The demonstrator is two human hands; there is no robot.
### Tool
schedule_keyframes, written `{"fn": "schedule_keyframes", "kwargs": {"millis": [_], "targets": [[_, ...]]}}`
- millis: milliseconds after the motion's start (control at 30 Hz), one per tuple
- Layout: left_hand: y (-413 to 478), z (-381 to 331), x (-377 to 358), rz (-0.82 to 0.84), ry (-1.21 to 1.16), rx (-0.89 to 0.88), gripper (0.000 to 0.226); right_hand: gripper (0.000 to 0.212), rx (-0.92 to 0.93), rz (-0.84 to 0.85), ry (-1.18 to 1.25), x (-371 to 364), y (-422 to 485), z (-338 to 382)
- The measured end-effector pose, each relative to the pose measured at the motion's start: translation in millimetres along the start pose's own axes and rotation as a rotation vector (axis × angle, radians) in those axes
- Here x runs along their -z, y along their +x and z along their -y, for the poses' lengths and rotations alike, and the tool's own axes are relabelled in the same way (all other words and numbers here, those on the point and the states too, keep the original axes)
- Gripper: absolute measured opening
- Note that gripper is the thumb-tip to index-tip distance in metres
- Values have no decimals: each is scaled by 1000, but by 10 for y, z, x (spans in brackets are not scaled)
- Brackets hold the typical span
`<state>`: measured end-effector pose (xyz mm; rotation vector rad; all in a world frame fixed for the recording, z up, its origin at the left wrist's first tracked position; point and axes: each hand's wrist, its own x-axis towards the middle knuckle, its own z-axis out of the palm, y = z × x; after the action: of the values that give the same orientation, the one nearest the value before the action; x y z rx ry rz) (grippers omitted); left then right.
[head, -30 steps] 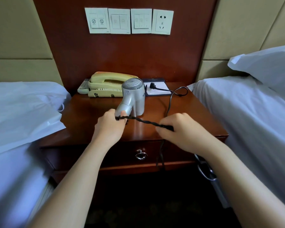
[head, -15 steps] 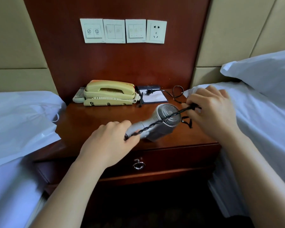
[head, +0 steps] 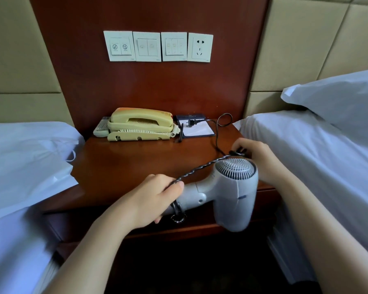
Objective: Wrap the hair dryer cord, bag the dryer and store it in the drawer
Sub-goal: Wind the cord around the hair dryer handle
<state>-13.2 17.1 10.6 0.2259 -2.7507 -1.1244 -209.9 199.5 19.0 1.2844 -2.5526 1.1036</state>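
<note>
The left hand (head: pixel 151 200) is closed around the handle of the grey hair dryer (head: pixel 227 192), holding it up in front of the nightstand (head: pixel 123 166) with its grille facing upward, and the thumb pins the twisted black cord (head: pixel 200 168) against the handle. The right hand (head: pixel 257 160) is behind the dryer's head, fingers curled shut on the cord and drawing it taut. The rest trails back to the plug (head: pixel 192 122), lying on a notepad (head: pixel 198 130) beside the yellow telephone (head: pixel 140 124).
</note>
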Motion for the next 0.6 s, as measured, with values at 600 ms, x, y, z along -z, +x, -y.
{"fn": "schedule_keyframes", "kwargs": {"millis": [600], "targets": [[341,238,19,-5,-1239,292,52,39,83,146,5,-173,-155,6]]}}
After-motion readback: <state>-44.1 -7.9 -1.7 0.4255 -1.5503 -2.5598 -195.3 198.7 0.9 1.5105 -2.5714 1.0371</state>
